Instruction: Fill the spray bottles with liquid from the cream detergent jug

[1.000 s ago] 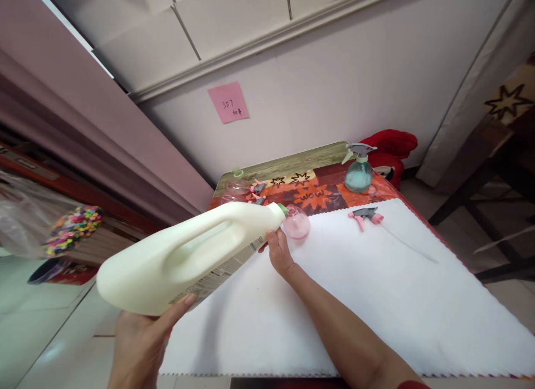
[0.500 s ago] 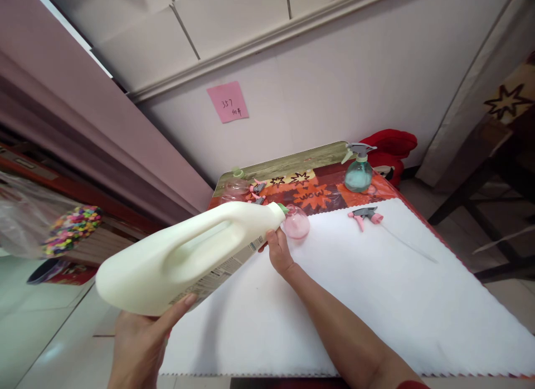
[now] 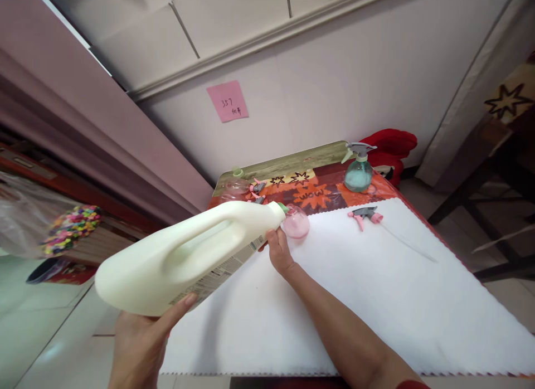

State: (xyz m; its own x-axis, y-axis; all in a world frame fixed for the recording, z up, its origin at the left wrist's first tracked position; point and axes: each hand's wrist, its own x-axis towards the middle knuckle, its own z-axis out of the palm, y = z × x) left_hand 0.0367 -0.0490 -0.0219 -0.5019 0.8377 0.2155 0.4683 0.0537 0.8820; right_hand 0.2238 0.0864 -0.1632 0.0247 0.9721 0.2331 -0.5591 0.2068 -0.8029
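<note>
A large cream plastic jug [image 3: 184, 255] with a moulded handle is tipped on its side above the table's near left corner. My left hand [image 3: 140, 344] grips its base from below. My right hand [image 3: 279, 252] is closed under the jug's neck, steadying it. The jug's green spout [image 3: 283, 208] touches the mouth of a round pink bottle [image 3: 296, 223] standing on the white cloth [image 3: 376, 300]; that bottle has no top.
A loose grey and pink spray head with a long tube [image 3: 365, 215] lies on the cloth. A teal spray bottle [image 3: 358, 170] stands at the far edge. More clear bottles and spray heads [image 3: 246, 189] sit at the far left corner. A red object [image 3: 390, 149] leans against the wall.
</note>
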